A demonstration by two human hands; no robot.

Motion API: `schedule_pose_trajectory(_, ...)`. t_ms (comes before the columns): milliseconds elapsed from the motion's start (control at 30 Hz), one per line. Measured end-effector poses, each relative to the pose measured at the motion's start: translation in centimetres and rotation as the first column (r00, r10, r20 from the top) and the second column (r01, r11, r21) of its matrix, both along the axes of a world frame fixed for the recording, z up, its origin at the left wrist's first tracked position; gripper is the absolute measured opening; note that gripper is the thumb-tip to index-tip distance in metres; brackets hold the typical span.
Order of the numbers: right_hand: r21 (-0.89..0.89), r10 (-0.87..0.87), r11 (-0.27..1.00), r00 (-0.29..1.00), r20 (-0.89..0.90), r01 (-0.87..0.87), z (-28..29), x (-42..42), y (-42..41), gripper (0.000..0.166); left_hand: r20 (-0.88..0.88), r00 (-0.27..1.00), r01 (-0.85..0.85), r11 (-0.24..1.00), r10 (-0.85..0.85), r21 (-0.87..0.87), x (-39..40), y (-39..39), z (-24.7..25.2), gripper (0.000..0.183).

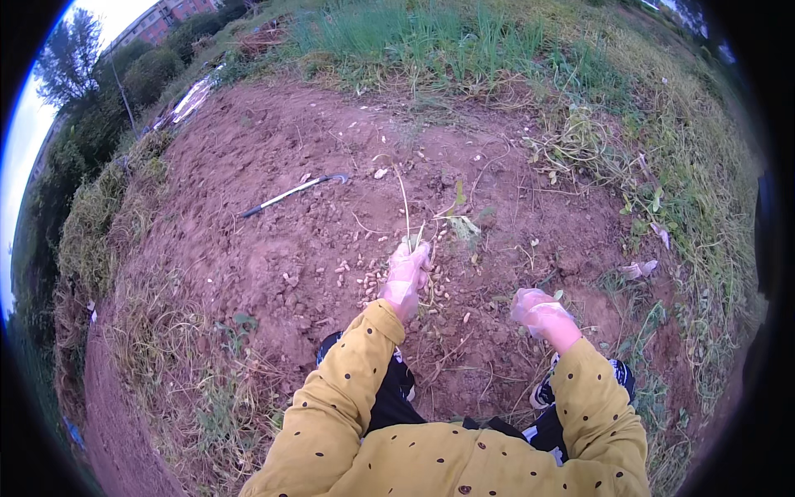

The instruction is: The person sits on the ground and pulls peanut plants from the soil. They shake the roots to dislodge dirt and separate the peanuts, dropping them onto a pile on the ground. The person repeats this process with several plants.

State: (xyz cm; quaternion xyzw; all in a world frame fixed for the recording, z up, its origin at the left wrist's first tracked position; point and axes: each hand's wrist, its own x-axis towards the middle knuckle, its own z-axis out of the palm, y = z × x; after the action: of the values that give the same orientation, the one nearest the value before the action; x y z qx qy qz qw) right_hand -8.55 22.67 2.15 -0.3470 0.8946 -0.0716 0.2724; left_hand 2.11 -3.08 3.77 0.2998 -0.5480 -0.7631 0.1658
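My left hand (407, 273), in a thin clear plastic glove, grips a bunch of peanut plant stems (407, 208) above the soil. Pale stalks stick up past the fingers, and a wilted leaf (464, 227) hangs out to the right. Below and around that hand, loose peanuts (371, 281) lie scattered on the ground. My right hand (538, 309), gloved the same way, is held apart to the right with its fingers curled. A small green leaf (558, 295) shows beside it; whether the fingers hold anything is hidden.
On the reddish soil (248, 149) ahead to the left lies a sickle (295, 194) with a dark grip and curved blade. Pulled vines (584, 146) are heaped on the right. Green onion-like plants (428, 37) grow at the far edge. Dry weeds (168, 317) stand on the left.
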Motion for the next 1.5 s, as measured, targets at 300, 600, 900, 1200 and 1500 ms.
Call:
schedule_pose_trajectory(300, -0.65, 0.205, 0.758, 0.968, 0.147, -0.061, 0.6, 0.7, -4.6, 0.059, -0.092, 0.58, -0.814, 0.577, 0.809, -0.058, 18.6, -18.4, -1.1, 0.031)
schedule_pose_trajectory(600, -0.421, 0.118, 0.905, 0.985, 0.129, -0.053, 2.8, 0.7, -1.6, 0.029, 0.227, 0.425, -0.793, 0.481, 0.876, -0.374, 34.6, -18.5, -3.8, 0.023)
schedule_pose_trajectory(900, -0.464, -0.059, 0.884, 0.998, 0.017, 0.06, 6.0, 2.4, 0.1, 0.028, 0.387, 0.68, -0.527, 0.782, 0.623, -0.332, 32.6, -14.4, -6.7, 0.038)
schedule_pose_trajectory(1200, 0.003, 0.158, 0.987, 0.986, 0.057, -0.159, 4.7, -0.1, -1.8, 0.043, 0.063, 0.998, 0.026, 0.943, -0.006, -0.331, 16.5, -16.3, -4.6, 0.062)
schedule_pose_trajectory(1500, -0.178, 0.064, 0.979, 0.982, -0.178, -0.097, 2.8, -0.8, -0.7, 0.031, 0.047, 0.874, 0.435, 0.736, -0.484, -0.519, 0.2, 9.7, -3.6, 0.083)
